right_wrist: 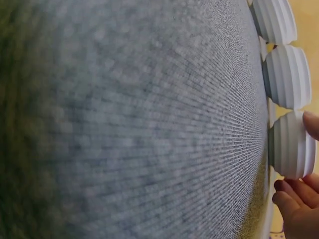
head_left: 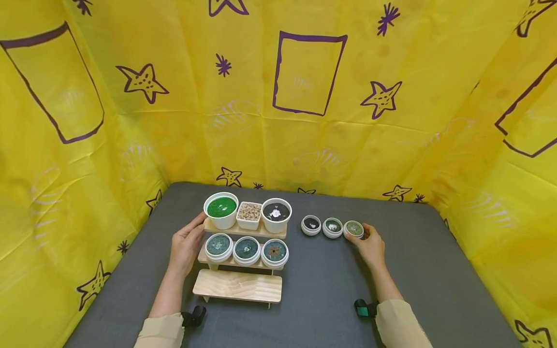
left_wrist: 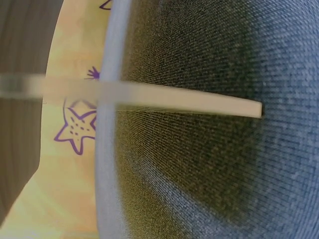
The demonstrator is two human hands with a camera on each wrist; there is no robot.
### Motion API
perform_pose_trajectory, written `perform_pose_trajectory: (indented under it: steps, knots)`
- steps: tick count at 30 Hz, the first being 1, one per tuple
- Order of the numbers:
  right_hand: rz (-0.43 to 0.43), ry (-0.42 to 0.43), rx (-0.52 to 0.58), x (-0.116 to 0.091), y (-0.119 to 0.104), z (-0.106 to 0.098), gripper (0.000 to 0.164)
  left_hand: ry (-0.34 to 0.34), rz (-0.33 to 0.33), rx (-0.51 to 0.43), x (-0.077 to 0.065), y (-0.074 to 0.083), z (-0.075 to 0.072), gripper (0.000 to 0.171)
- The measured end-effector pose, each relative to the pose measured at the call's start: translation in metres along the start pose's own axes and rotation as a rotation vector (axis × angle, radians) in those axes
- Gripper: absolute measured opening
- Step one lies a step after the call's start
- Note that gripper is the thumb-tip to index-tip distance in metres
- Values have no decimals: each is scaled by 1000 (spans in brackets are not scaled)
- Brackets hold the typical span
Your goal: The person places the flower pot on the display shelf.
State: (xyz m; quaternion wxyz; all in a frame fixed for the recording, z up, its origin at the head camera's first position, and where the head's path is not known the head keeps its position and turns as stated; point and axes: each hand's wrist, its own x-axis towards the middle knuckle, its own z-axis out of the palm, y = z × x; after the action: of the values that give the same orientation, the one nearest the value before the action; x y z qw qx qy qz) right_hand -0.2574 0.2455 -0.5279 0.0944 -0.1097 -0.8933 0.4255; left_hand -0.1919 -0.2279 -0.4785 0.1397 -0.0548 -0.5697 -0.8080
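A three-step wooden stand (head_left: pixel 237 286) stands left of centre, its lowest step bare. On the top step are a white pot (head_left: pixel 222 208) with a bright green surface, a square dish (head_left: pixel 249 212) of beige pebbles and a dark-filled white pot (head_left: pixel 276 212). My left hand (head_left: pixel 186 244) holds the top step's left end beside the green pot; some fingertips are hidden. With my right hand (head_left: pixel 370 245) I pinch a small ribbed white pot (right_wrist: pixel 291 144), green inside, between thumb and fingers. It sits rightmost in a row with two more small pots (head_left: pixel 332 227) (head_left: pixel 311 225).
Small white pots (head_left: pixel 246 250) with blue-green surfaces line the middle step, the right one with a brown centre. Grey cloth (head_left: pixel 322 290) covers the table. Yellow printed sheets (head_left: pixel 187 125) enclose its back and sides. In the left wrist view, a pale wooden strip (left_wrist: pixel 199 101) crosses the cloth.
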Motion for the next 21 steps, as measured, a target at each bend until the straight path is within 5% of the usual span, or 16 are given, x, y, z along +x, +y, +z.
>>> perform_pose_trajectory:
  steps: [21]
  knots:
    - [-29,48,2,-1,1,3,67,-4,20,-16,-1,3,0,34]
